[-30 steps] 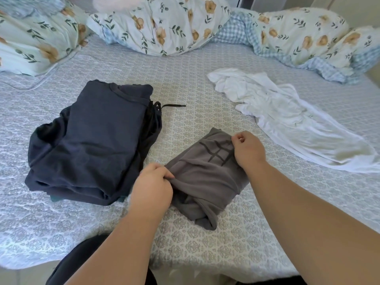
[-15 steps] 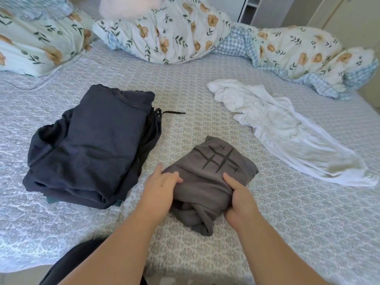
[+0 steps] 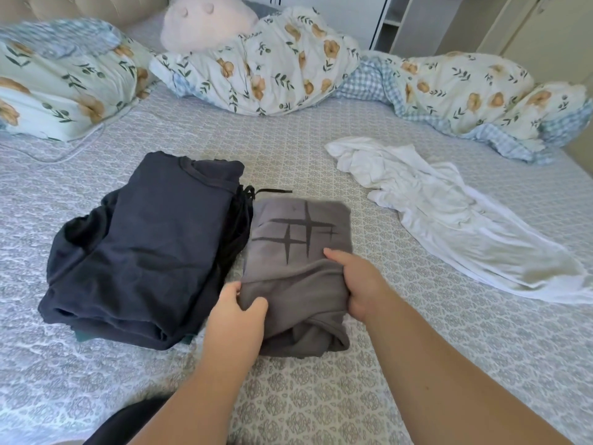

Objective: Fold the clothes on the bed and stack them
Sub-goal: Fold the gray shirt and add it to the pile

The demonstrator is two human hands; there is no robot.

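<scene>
Grey shirt (image 3: 298,252), soft folded rectangle, gripped by both hands

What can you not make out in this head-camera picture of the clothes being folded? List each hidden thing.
- Head view: the teal garment is covered by the navy folded stack; only an edge shows.
- Left hand fingers: tucked under the grey folded shirt with black cross marks.
- Dark garment at the bottom: cut off by the edge.
</scene>
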